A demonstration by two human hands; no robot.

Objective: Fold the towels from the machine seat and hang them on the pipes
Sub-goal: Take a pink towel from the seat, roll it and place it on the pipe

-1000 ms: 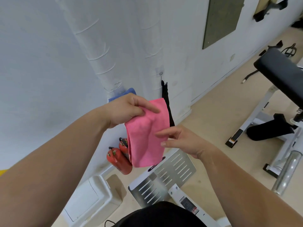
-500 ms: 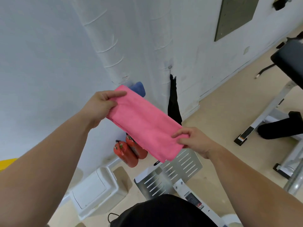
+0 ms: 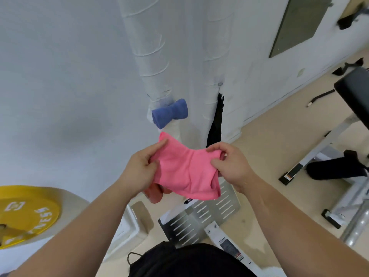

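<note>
At the far left lies one yellow weight plate (image 3: 26, 214). It carries a white bracketed logo and white lettering, of which I can read only "NESS" through the blur. Next to it on the floor sits one white plastic box (image 3: 129, 226).

My left hand (image 3: 139, 168) pinches the left end of the one pink towel (image 3: 187, 172), with my thumb on the near face and my forefinger laid along the top edge. The towel hangs in the air between my two hands, sagging in the middle, in front of the wall and below the pipes. Some reddish shapes (image 3: 154, 193) peek out under it, too hidden to count.

Two white wrapped pipes run down the wall. The left pipe (image 3: 147, 47) has one blue towel (image 3: 169, 113) bunched across its lower end. Beside the right pipe (image 3: 215, 47) hangs one black cloth (image 3: 216, 124).

My right hand (image 3: 231, 164) grips the towel's right end, the cloth gathered between my thumb and curled fingers.

Below is one slotted metal footplate (image 3: 209, 214). It has a dark badge at its top edge, half covered by the towel and unreadable. The white frame beneath it bears one sticker (image 3: 229, 248) with print too small to read.

Further right there is one grey panel (image 3: 299, 25) on the wall, one black bench pad (image 3: 353, 92), and one black roller pad (image 3: 335, 168) near the floor.
</note>
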